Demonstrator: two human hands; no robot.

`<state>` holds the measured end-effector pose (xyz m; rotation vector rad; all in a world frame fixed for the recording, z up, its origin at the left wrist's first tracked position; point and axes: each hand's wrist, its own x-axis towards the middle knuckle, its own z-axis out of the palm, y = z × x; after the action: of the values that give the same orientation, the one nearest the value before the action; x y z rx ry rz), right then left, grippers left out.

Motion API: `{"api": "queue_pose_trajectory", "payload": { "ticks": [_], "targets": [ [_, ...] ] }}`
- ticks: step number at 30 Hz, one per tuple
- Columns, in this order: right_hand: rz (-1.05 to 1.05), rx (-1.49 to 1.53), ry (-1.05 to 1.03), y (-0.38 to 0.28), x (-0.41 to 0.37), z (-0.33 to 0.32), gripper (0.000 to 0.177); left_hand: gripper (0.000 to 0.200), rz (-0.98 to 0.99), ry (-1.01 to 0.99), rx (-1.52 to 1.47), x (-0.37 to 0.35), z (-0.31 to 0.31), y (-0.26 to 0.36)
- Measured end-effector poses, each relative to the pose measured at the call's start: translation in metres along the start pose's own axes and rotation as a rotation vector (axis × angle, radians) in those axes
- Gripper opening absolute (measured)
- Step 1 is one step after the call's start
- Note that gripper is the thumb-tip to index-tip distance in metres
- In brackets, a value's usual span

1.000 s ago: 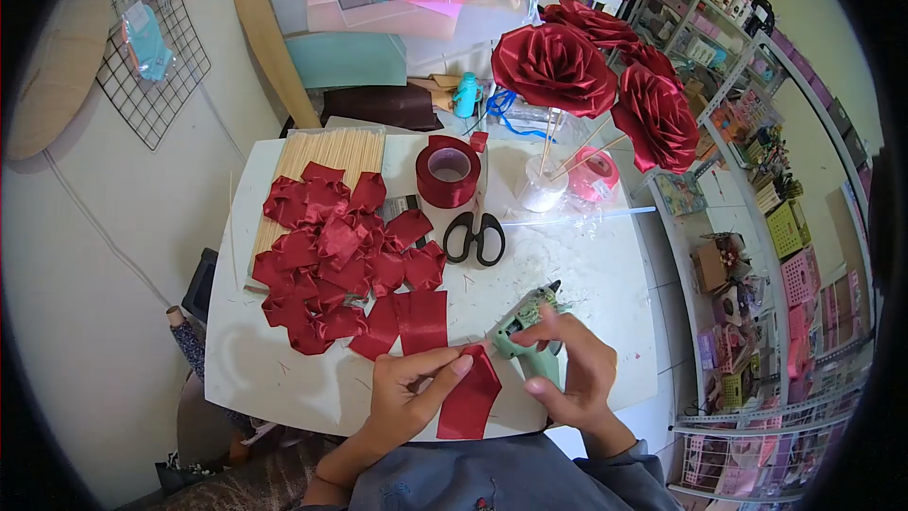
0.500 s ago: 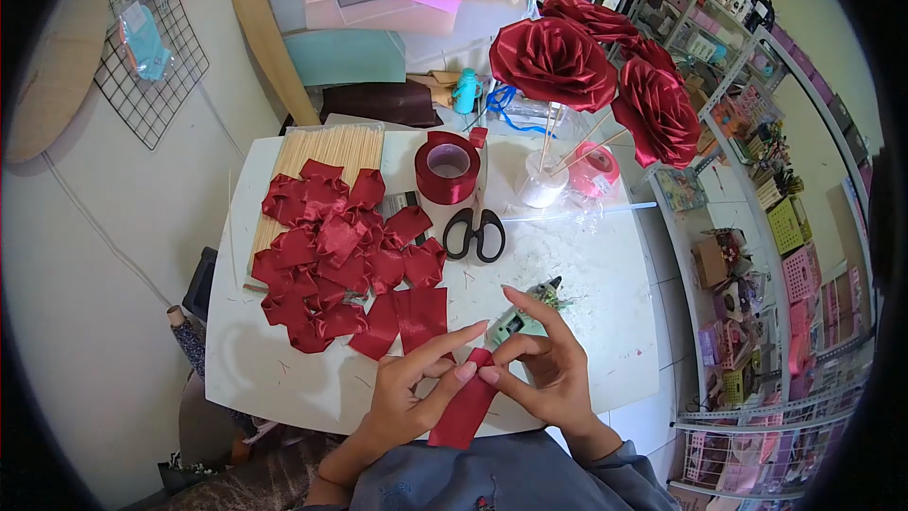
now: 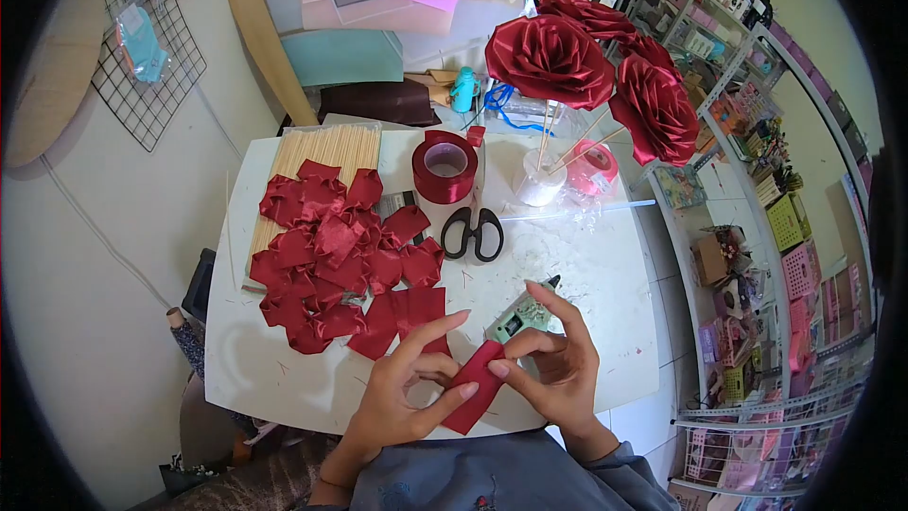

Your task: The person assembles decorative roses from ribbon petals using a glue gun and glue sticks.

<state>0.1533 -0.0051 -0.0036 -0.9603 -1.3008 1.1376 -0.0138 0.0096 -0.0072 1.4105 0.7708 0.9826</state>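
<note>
A strip of dark red satin ribbon slants between my hands above the table's near edge. My left hand pinches its left side, thumb on top and index finger raised. My right hand grips the upper right edge between thumb and a bent finger, its index finger pointing up. Just beyond my right hand lies a pale green glue gun, partly covered by the fingers. Flat cut ribbon pieces rest left of the strip, beside a pile of folded red ribbon petals.
Black-handled scissors and a red ribbon roll lie mid-table. Bamboo sticks sit under the petals. Large red ribbon roses stand on sticks in a white holder at back right. Shelves line the right.
The strip's upper end, folded over before, now shows more open and flatter. My left index finger has lifted away from the right hand, and the left thumb presses lower on the strip.
</note>
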Motion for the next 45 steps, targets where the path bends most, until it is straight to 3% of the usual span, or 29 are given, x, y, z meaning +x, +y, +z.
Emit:
{"api": "queue_pose_trajectory", "payload": {
  "ticks": [7,12,31,39,45],
  "targets": [
    [0.117,0.075,0.073,-0.0039,0.0012,-0.0035,0.071,0.054,-0.004,0.006,-0.004,0.0005,0.0019,-0.0028],
    [0.183,0.002,0.01,-0.0028,0.0011,-0.0047,0.066,0.052,0.008,-0.002,0.051,0.0005,0.0012,-0.0038],
    [0.129,-0.016,0.053,-0.0042,0.0004,-0.0062,0.067,0.046,0.037,0.08,0.097,0.0003,0.0004,-0.0058],
    [0.236,0.195,0.094,-0.0068,0.0001,-0.0035,0.064,0.043,0.039,0.129,0.058,0.0011,0.0028,-0.0041],
    [0.164,0.062,0.088,0.0007,0.0009,-0.0024,0.059,0.044,0.046,0.11,0.091,0.0009,0.0018,-0.0048]
  ]
}}
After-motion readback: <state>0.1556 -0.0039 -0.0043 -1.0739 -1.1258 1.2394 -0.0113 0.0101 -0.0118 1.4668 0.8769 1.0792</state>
